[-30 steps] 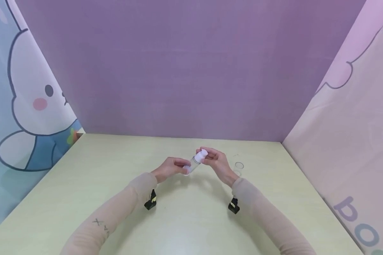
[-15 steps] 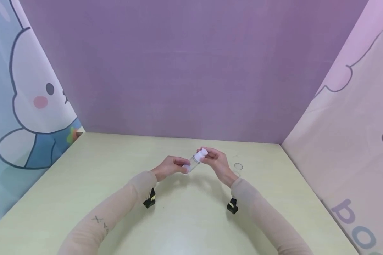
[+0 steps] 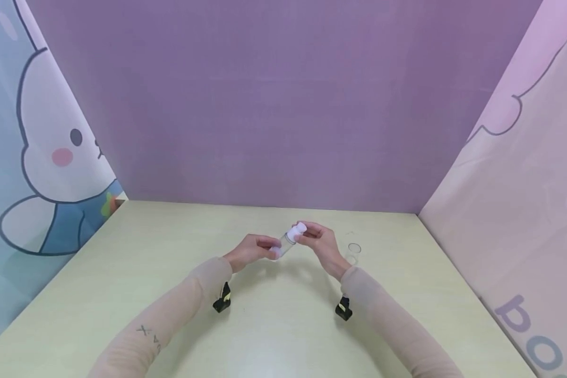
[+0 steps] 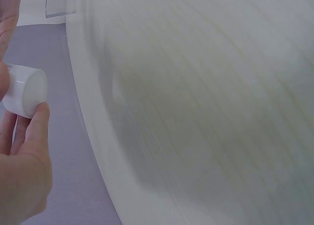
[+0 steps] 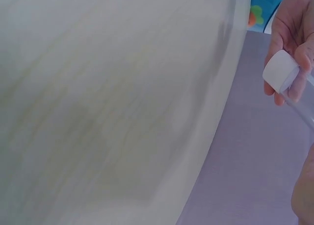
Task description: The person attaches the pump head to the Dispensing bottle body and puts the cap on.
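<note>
A small clear bottle [image 3: 285,243] with a white top [image 3: 296,231] and a white lower end is held tilted above the table, its top up and to the right. My left hand [image 3: 252,252] grips the lower end between thumb and fingers. In the left wrist view that white end [image 4: 27,90] shows as a short cylinder. My right hand [image 3: 325,247] pinches the white top. The right wrist view shows this top [image 5: 281,70] between thumb and fingers, with part of the clear body beside it. Fingers hide some of both ends.
A clear round piece [image 3: 354,248] with a thin dark rim stands on the pale table [image 3: 264,336], right of my right hand. A purple panel [image 3: 283,115] rises behind the table. Printed cartoon cloths flank it left and right.
The right fingers have shifted slightly on the white top. Both hands and the tilted bottle stay in nearly the same place; the head view has moved a little.
</note>
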Tool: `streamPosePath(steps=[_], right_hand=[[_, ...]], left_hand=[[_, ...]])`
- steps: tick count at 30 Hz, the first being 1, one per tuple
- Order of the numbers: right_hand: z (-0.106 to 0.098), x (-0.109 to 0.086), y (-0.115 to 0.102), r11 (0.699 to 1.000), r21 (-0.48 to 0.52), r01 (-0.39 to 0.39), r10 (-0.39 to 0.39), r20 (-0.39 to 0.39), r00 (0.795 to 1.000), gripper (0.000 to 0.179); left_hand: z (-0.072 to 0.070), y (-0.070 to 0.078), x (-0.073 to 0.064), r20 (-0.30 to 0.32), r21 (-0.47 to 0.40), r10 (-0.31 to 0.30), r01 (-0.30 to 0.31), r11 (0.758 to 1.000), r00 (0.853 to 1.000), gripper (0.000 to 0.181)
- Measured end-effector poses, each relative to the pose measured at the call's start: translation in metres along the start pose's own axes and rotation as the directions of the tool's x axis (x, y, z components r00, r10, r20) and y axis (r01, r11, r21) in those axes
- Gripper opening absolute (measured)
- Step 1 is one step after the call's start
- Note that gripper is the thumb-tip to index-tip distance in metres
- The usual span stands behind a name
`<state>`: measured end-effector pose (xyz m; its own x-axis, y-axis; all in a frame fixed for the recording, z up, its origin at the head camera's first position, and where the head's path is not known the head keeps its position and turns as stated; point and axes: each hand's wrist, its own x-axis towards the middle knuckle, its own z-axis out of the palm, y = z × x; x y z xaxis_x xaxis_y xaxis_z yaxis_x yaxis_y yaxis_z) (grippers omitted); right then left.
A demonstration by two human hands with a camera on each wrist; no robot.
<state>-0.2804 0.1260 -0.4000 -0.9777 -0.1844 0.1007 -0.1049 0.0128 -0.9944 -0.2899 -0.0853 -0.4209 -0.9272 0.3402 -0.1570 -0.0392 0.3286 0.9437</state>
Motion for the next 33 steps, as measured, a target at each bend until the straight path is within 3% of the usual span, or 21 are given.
streamPosePath(steps=[17,24,29,33], right_hand=[[0.003,-0.001,0.001,1.0,-0.022,-0.006,0.004,-0.061,0.998,0.039],[0.003,0.0,0.001,1.0,-0.023,-0.005,0.004,-0.066,0.998,0.038],[0.003,-0.002,-0.001,1.0,0.003,-0.003,0.003,-0.027,1.0,0.042],[0.002,-0.003,-0.002,0.997,0.077,0.016,-0.021,0.061,0.998,0.05]], left_hand=[[0.001,0.0,-0.001,0.011,-0.001,0.011,-0.011,1.0,1.0,0.037],[0.001,0.018,-0.015,0.024,0.026,0.017,-0.017,1.0,1.0,0.039],[0.0,0.005,-0.006,0.013,0.032,0.011,-0.011,0.999,1.0,0.042],[-0.002,-0.001,-0.003,0.029,0.024,0.007,-0.007,1.0,1.0,0.043]])
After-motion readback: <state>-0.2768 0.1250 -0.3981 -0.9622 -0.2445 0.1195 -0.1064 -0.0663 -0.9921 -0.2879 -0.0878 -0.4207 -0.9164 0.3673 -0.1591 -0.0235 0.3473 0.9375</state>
